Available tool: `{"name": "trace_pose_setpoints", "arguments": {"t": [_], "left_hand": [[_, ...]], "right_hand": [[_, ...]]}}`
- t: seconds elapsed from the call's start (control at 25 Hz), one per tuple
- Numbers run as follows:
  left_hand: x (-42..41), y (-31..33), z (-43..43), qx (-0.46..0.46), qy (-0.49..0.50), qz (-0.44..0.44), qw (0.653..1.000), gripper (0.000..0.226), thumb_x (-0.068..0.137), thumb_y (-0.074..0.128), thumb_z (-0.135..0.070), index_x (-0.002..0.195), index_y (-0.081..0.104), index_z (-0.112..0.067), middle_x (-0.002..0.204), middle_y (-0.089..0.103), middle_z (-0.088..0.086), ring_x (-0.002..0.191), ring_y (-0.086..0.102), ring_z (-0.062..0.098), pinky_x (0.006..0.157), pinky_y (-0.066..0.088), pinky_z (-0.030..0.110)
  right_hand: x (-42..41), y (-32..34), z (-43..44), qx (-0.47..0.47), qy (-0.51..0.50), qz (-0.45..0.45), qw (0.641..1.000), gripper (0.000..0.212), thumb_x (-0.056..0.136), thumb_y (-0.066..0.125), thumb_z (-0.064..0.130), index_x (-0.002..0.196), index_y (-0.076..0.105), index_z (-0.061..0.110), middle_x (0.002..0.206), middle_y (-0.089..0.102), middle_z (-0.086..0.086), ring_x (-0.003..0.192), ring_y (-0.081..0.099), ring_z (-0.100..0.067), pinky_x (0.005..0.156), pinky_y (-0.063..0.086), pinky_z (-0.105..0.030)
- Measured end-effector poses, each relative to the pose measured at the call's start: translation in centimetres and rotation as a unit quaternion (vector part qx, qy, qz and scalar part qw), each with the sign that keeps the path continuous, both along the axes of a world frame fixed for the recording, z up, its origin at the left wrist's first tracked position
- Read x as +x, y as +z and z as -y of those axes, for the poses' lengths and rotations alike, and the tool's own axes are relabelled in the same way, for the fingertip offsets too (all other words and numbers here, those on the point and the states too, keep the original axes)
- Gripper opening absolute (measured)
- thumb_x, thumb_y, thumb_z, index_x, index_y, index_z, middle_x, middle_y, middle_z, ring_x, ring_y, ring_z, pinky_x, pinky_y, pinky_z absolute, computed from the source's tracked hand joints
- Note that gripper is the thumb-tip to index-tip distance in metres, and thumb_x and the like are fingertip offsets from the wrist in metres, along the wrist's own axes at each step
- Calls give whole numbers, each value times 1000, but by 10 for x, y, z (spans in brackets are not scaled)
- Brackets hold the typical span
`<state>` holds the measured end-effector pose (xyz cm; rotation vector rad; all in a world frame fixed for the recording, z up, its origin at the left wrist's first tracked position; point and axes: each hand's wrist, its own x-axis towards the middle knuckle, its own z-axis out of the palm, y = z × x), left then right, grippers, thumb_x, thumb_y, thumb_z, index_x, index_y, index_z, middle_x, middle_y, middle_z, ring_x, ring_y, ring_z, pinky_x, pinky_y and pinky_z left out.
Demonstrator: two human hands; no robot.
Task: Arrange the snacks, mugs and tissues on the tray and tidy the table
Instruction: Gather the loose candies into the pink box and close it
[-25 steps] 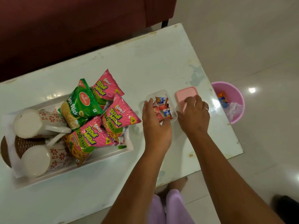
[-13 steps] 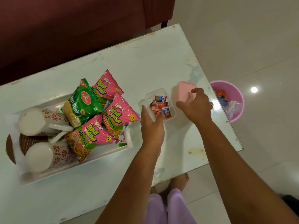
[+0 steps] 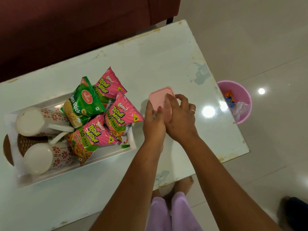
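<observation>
A pink lid (image 3: 158,97) lies over the small clear candy box, which it now hides, on the white table (image 3: 150,64). My left hand (image 3: 154,120) grips the box's left side, thumb on the lid. My right hand (image 3: 180,117) presses down on the lid from the right. The white tray (image 3: 106,155) at the left holds three pink snack packets (image 3: 121,112), a green snack packet (image 3: 83,102) and two floral mugs (image 3: 41,120) lying on their sides. I see no tissues for certain.
A pink waste bin (image 3: 240,97) with wrappers stands on the floor past the table's right edge. A dark red sofa (image 3: 75,27) runs along the far side. My feet and lilac trousers (image 3: 173,212) are below the near edge.
My right hand lifted the pink lid from the table and brought it left onto the candy box. My left hand stayed on the box. The candies are now covered.
</observation>
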<state>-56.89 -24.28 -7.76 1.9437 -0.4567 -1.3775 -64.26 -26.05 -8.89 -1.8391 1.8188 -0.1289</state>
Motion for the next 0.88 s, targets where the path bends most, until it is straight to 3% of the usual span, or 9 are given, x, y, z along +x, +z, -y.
{"name": "trace_pose_setpoints", "arguments": {"t": [0.12, 0.24, 0.32, 0.4, 0.52, 0.64, 0.68, 0.8, 0.88], "left_hand": [[0, -7, -4, -18, 51, 83, 995, 38, 92, 56, -18, 129, 54, -26, 125, 63, 3, 107, 60, 20, 93, 52, 39], [-2, -16, -7, -16, 86, 66, 994, 34, 89, 60, -14, 121, 62, -23, 112, 68, 2, 103, 62, 22, 92, 52, 46], [-3, -20, -8, -12, 98, 61, 993, 34, 88, 61, -15, 121, 62, -23, 111, 67, 0, 104, 62, 21, 92, 52, 47], [-4, -22, -9, -25, 85, 101, 991, 35, 88, 62, -16, 123, 62, -20, 115, 67, 2, 99, 60, 16, 88, 52, 36], [-6, -22, -13, -48, 43, 184, 981, 36, 89, 61, -19, 125, 60, -17, 113, 68, 5, 91, 56, 10, 74, 43, 20], [-9, -23, -14, -56, 56, 192, 978, 36, 88, 61, -19, 125, 60, -17, 114, 68, 5, 101, 62, 18, 71, 43, 15], [-10, -24, -15, -57, 71, 180, 979, 36, 88, 62, -18, 124, 61, -17, 115, 68, 4, 103, 63, 21, 74, 46, 18], [-15, -28, -14, -51, 127, 139, 981, 35, 87, 64, -17, 122, 62, -19, 119, 67, 2, 103, 65, 26, 84, 56, 43], [-16, -29, -14, -53, 141, 129, 980, 35, 87, 64, -16, 121, 63, -18, 119, 67, 3, 104, 64, 25, 84, 56, 49]], "right_hand": [[-3, -3, 4, 23, -4, 33, 999, 77, 78, 68, 44, 142, 29, 25, 147, 28, -7, 126, 33, -33, 93, 44, -43], [-13, -4, 12, 64, -81, 192, 976, 66, 77, 71, 17, 135, 40, 22, 139, 40, -3, 120, 44, -23, 92, 45, -31], [-20, -4, 17, 64, -157, 267, 949, 46, 86, 55, 1, 127, 48, 21, 123, 54, -1, 103, 56, -17, 77, 49, -19], [-24, -2, 21, 81, -182, 274, 941, 40, 90, 50, 1, 125, 50, 22, 109, 57, 2, 84, 56, -8, 66, 46, -13], [-27, -1, 22, 108, -191, 272, 937, 35, 91, 54, 7, 124, 56, 21, 103, 59, -1, 93, 58, -17, 75, 52, -24], [-29, -1, 23, 127, -217, 274, 928, 31, 91, 56, 10, 120, 60, 16, 105, 63, -8, 102, 60, -25, 90, 54, -42], [-30, -1, 23, 130, -220, 272, 928, 30, 90, 57, 10, 119, 61, 15, 103, 63, -8, 101, 61, -26, 91, 53, -43], [-28, -2, 23, 119, -217, 257, 934, 28, 89, 59, 12, 116, 62, 16, 97, 63, -6, 96, 62, -24, 84, 55, -36], [-27, -1, 23, 112, -213, 244, 939, 26, 89, 59, 12, 114, 63, 17, 95, 63, -6, 93, 62, -23, 79, 54, -32]]}}
